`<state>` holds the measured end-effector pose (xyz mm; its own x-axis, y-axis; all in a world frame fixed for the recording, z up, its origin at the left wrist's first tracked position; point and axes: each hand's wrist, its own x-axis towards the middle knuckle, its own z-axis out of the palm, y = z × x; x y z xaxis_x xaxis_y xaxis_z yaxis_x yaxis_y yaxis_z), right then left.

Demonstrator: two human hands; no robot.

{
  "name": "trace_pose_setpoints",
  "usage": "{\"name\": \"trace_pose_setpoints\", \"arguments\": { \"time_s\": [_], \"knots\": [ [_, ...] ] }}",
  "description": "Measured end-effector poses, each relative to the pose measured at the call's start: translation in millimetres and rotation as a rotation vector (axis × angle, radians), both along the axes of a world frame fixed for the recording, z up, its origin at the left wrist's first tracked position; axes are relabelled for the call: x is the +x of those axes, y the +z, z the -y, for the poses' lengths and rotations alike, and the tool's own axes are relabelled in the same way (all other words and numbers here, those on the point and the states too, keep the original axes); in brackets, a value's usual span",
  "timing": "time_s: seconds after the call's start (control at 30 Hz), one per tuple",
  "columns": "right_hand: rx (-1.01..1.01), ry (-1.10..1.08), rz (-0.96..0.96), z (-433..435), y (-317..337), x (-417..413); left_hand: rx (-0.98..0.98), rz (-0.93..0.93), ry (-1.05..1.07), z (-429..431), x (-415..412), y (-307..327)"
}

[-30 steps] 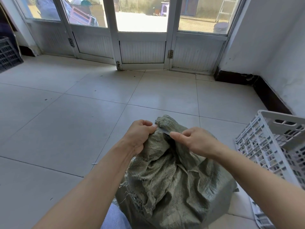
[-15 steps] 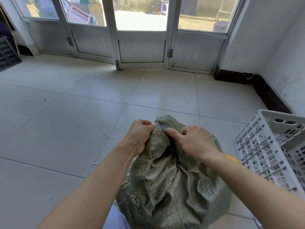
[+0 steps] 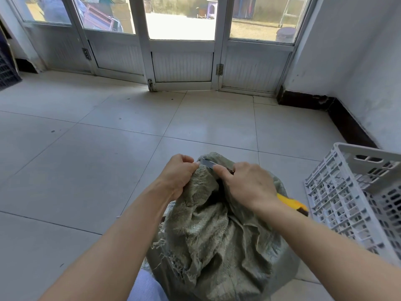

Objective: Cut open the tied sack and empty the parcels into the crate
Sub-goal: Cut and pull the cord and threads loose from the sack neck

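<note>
1. At the near edge of the floor (image 3: 86, 181), a pale blue trouser leg (image 3: 145, 286) shows at the bottom of the view, just beside the foot of the sack.
2. The sack (image 3: 217, 240), of grey-green woven cloth, stands upright on the pale tiles near the right edge of the floor. Its cloth is creased and bunched toward a gathered neck at the top, and loose frayed threads hang along its left side. Whatever it holds is hidden.
3. The left hand (image 3: 179, 173) grips the left side of the sack's neck, its fingers curled tight into the bunched cloth.
4. The right hand (image 3: 247, 185) is closed round a cutter (image 3: 291, 204) with a yellow handle. The handle's end sticks out behind the wrist and the forefinger lies stretched along the top. The grey blade (image 3: 208, 163) reaches out past the fingertips and lies against the very top of the sack's neck, its tip close to the left hand's fingers.
5. A white plastic crate (image 3: 351, 200) with lattice walls stands on the floor to the right of the sack, near it and not touching. Only its left part is in view, and what shows of its inside is blurred.
6. Beyond the sack the tiles run on toward the far edge of the floor.
7. Along the right edge a dark skirting (image 3: 347, 124) runs below a white wall (image 3: 358, 61).
8. At the far edge stand white-framed glazed doors (image 3: 182, 61) with bright sunlight outside.
9. In the far left corner, part of a dark crate (image 3: 6, 69) sits at the edge of the view.
</note>
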<state>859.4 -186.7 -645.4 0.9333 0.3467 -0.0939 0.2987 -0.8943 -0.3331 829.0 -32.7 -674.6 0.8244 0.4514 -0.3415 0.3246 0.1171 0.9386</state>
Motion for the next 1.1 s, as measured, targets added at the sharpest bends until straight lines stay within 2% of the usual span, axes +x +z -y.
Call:
{"name": "trace_pose_setpoints", "arguments": {
  "time_s": [0.03, 0.1, 0.13, 0.2, 0.23, 0.27, 0.37, 0.4, 0.43, 0.47, 0.53, 0.6, 0.63, 0.67, 0.73, 0.8, 0.9, 1.0, 1.1],
  "knots": [
    [0.142, -0.048, -0.169, -0.8, -0.8, 1.6, -0.013, 0.008, 0.008, -0.1, -0.5, -1.0],
    [0.531, -0.236, -0.777, -5.4, -1.0, 3.3, -0.018, 0.028, 0.015, 1.8, 0.0, -0.6],
    [0.648, -0.303, -1.04, -7.3, 1.9, 0.9, -0.009, 0.035, 0.013, 2.5, 1.0, -0.1],
    [0.799, -0.367, -1.255, -10.2, 6.5, -2.8, 0.025, 0.037, 0.008, 2.3, 2.6, 0.0],
    [0.808, -0.364, -1.241, -11.4, 5.1, -3.7, 0.044, 0.024, -0.001, 1.5, 2.7, 0.3],
    [0.756, -0.353, -1.112, -12.1, 0.2, -2.2, 0.062, 0.006, -0.022, 0.6, 3.3, 0.5],
    [0.221, -0.192, -0.254, -9.6, -7.2, 0.7, 0.088, -0.053, -0.094, 2.2, -0.6, -1.7],
    [0.178, -0.161, -0.177, -9.7, -8.5, 3.3, 0.085, -0.05, -0.097, 3.3, -1.6, -3.6],
    [0.301, -0.188, -0.315, -8.2, -8.8, 6.3, 0.089, -0.038, -0.09, 4.0, -2.5, -5.3],
    [0.486, -0.255, -0.56, -8.2, -7.6, 8.4, 0.107, -0.026, -0.081, 4.0, -2.6, -5.8],
    [0.711, -0.387, -1.08, -6.1, -3.5, 7.9, 0.212, -0.018, -0.075, -0.7, -0.3, -5.5],
    [0.877, -0.417, -1.328, -1.0, 0.1, 12.1, 0.349, -0.04, -0.073, -11.0, 0.4, -4.9],
    [0.945, -0.434, -1.352, 2.6, 1.9, 18.2, 0.393, -0.059, -0.065, -17.3, -0.6, -5.8],
    [0.992, -0.477, -1.348, 6.1, 4.9, 23.0, 0.4, -0.076, -0.052, -22.5, -3.5, -8.1],
    [0.933, -0.492, -1.234, 10.3, 7.9, 30.7, 0.319, -0.083, -0.025, -29.2, -9.0, -13.0],
    [0.781, -0.441, -1.087, 9.0, 9.9, 27.3, 0.18, -0.056, -0.032, -26.0, -11.9, -11.8],
    [0.754, -0.322, -0.899, -5.8, 8.5, 18.2, 0.049, 0.022, -0.085, -15.1, -10.4, 2.4],
    [0.851, -0.233, -0.618, -17.1, 10.9, 16.5, 0.062, 0.07, -0.11, -10.4, -9.9, 13.2],
    [0.867, -0.172, -0.507, -20.4, 13.6, 17.3, 0.08, 0.092, -0.091, -8.1, -10.3, 15.3]
  ]
}}
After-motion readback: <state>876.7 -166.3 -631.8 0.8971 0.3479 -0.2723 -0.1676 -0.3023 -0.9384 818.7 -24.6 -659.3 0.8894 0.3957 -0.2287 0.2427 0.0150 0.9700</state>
